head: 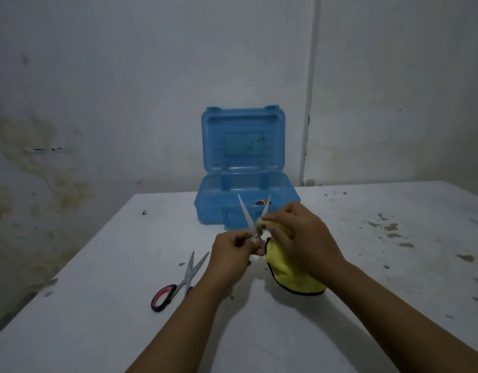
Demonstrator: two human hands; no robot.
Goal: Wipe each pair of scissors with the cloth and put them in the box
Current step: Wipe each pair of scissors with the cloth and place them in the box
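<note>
Nearest, two bare forearms are reaching forward over the white table (103, 332), whose near left edge is running diagonally just left of the left arm, leaving a broad strip of bare tabletop between arm and edge. Just left of the left wrist, red-and-black-handled scissors (178, 284) are lying flat on the table, blades slightly parted and pointing away, one handle loop hidden behind the left forearm.

The left hand (232, 254) is curling its fingers round the handle end of a second pair, the held scissors (252, 216), keeping them upright above the table with blades spread in a V; the handles themselves are hidden in the fist. The right hand (299, 238) is gripping a yellow cloth (289, 275) with a dark hem, fingertips pinching a fold of it against the right blade, just beside the left hand. The rest of the cloth is hanging below the right palm and looks to be touching the table.

To the right of the right hand, the tabletop is stretching out wide, speckled with dark stains.

Beyond both hands, the blue plastic box (205, 208) is sitting with its lid standing open, close to the table's far edge and the wall. The raised blade tips are overlapping its front rim in view; a small coloured item inside cannot be made out.
</note>
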